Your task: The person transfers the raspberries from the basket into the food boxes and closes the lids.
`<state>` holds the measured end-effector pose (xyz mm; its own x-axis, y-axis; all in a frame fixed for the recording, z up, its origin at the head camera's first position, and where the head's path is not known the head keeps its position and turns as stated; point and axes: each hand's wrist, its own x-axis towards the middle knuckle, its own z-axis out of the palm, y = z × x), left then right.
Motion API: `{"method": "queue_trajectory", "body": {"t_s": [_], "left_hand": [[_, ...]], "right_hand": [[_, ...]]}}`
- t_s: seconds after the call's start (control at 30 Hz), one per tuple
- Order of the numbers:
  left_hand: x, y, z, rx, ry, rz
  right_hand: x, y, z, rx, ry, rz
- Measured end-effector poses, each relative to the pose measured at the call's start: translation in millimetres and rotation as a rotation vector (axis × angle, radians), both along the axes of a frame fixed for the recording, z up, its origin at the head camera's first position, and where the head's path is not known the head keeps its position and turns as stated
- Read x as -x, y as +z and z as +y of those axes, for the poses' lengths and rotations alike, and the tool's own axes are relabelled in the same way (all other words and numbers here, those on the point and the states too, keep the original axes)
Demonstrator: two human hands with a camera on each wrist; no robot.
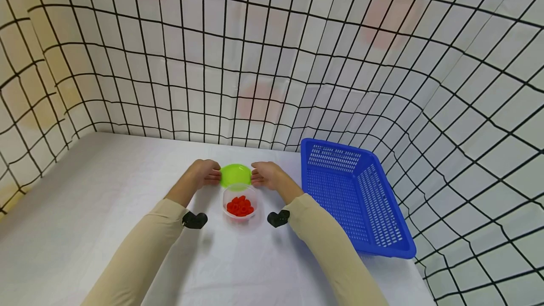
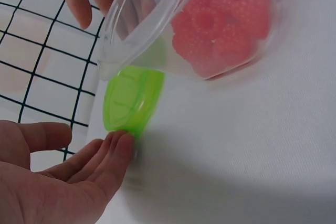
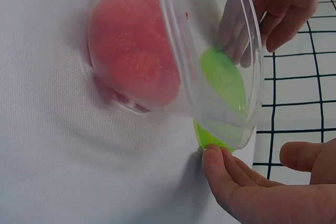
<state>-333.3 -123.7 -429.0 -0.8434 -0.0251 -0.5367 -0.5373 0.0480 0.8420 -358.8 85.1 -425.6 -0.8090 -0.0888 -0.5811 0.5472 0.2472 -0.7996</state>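
A bright green, round, shallow dish-like piece (image 1: 235, 174) lies on the white table between my two hands. From its left side, my left hand (image 1: 205, 173) touches the edge with extended fingertips, the thumb held apart. My right hand (image 1: 268, 175) touches the opposite edge in the same way, as the right wrist view shows at the fingertips (image 3: 212, 162). Just in front of the green piece stands a clear round plastic container (image 1: 250, 193) without a cover, holding several red raspberries (image 1: 240, 207). In both wrist views its rim overlaps part of the green piece.
A blue perforated plastic basket (image 1: 335, 197) stands to the right, close to my right forearm. Black wire grid (image 1: 255, 55) backed with white sheeting rises behind the table and along both sides. White cloth (image 1: 102, 192) covers the tabletop.
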Motion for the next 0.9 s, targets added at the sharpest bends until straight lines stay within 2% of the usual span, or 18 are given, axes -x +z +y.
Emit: {"method": "queue_trajectory", "body": {"t_s": [0.27,0.5,0.7,0.9], "left_hand": [[1.8,1.3,-1.1,-0.095,0.053,0.016],[2.6,4.2,-3.2,-0.122,0.061,0.022],[-1.4,13.8,-4.3,-0.166,0.072,0.027],[-4.5,24.0,-7.6,-0.242,0.039,0.073]], "right_hand": [[-0.4,1.7,-0.4,0.091,-0.075,0.011],[-2.0,4.3,0.5,0.076,-0.072,0.042],[-4.1,10.6,3.0,0.114,-0.070,0.066],[-11.8,23.8,6.7,0.138,-0.062,0.106]]}}
